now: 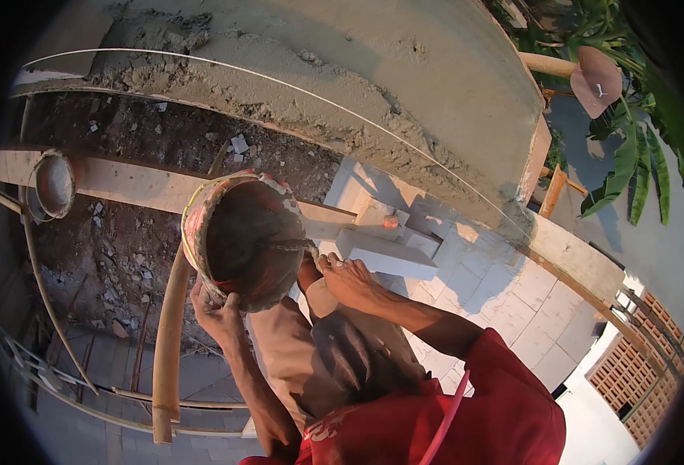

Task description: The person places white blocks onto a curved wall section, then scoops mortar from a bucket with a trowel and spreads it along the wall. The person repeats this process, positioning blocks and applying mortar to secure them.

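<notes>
Now: left hand [219, 308] clasped on the near rim of the bucket [243, 232]; right hand [347, 280] closed round a thin crusted tool [312, 249], likely a trowel, reaching into it. Bucket tilted, before the knees. Step, judged: scraping out. Next move wants a steady rim. Beyond: string [233, 68] over wet mortar [458, 74].

My red T-shirt [513, 415] — short-sleeved, with a pale print [328, 426] — meets brown trousers [388, 353]; a pink strap [444, 422] crosses it
</notes>
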A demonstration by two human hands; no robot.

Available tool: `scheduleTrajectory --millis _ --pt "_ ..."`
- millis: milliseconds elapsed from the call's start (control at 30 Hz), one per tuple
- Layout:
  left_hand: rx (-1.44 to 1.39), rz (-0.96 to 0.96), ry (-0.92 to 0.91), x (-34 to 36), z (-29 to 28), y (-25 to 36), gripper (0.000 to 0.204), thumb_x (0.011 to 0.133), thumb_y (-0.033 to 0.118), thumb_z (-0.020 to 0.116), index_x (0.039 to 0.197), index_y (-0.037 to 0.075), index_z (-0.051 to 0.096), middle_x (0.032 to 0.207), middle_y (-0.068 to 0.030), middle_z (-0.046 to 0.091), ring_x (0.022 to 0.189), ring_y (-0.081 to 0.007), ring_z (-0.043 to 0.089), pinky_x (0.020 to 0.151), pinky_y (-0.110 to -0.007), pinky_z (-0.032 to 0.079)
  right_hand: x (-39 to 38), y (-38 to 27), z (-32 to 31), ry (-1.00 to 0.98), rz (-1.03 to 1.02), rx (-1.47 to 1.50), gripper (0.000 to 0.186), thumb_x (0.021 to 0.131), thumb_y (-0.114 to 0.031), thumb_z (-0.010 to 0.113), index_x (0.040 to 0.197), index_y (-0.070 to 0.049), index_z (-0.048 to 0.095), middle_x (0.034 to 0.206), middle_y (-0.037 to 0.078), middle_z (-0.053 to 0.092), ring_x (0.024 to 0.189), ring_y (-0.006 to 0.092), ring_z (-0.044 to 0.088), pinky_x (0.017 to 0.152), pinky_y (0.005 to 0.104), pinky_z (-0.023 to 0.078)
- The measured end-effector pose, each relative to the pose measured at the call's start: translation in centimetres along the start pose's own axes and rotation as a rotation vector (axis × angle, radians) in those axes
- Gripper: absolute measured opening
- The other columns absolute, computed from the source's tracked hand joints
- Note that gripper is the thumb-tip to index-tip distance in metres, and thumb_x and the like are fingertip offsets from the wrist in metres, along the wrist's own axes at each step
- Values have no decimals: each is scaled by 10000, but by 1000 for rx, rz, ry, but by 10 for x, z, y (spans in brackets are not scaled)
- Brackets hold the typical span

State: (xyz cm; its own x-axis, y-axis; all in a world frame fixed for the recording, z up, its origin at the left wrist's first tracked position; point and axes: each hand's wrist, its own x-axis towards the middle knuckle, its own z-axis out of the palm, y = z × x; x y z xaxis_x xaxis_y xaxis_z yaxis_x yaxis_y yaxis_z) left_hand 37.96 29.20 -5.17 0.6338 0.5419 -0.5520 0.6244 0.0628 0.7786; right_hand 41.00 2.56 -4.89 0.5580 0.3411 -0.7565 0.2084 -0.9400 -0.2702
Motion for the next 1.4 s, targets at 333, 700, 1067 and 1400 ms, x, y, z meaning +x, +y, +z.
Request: scheduleTrajectory --millis 333,700,1067,1400 --pt "64 20 -28 0 5 27 537 629 -48 651 1164 -42 703 1329 -109 553 1115 -174 590 919 -268 491 34 5 -15 -357 -203 437 288 856 -175 676 1056 28 633 979 223 690 955 358 684 809 474 533" --pt "8 -105 176 1 0 -14 517 633 -106 670 1145 -34 662 1133 -48 584 833 -172 669 694 -302 586 12 21 -110 -428 -208 1133 379 881 -217 733 1094 74 615 737 57 632 578 104 592 547 294 478" --pt "-113 -264 260 10 -22 -7 619 626 -110 683 1237 -22 645 1129 -53 578 929 -154 613 747 -281 555 107 -101 -205 768 -89 662 451 840 -219 778 1114 106 628 842 174 685 708 274 660 680 406 518" --pt "-111 -278 315 28 -52 -10 606 645 -99 680 1248 -54 633 1160 -52 565 828 -151 629 643 -282 569 132 -145 -187 125 -318 2214 517 1068 -435 473 1310 21 511 783 50 566 499 131 543 450 273 477"
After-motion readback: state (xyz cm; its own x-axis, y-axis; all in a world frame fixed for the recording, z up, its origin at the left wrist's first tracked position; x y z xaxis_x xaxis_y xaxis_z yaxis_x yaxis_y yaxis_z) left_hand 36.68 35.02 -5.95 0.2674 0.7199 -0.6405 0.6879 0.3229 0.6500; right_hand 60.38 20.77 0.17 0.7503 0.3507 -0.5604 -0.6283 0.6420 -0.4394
